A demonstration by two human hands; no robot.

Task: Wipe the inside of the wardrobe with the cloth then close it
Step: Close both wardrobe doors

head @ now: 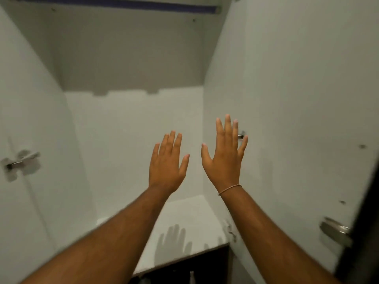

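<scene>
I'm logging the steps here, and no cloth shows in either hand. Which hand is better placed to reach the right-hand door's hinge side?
Right, probably. The right hand is open, raised beside the right door, its fingers overlapping a hinge. The left hand, also open, is nearer the middle.

I see lots of free room in the middle of the wardrobe [131, 140]. A rod [114, 4] crosses the top, and hinges [21, 163] stick out at the left.

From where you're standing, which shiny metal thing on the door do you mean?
Find the big white open door on the right. Go down to its bottom edge by the dark border: the round silver hinge cup. It is bigger and shinier than the tiny dark screw holes above.
</scene>
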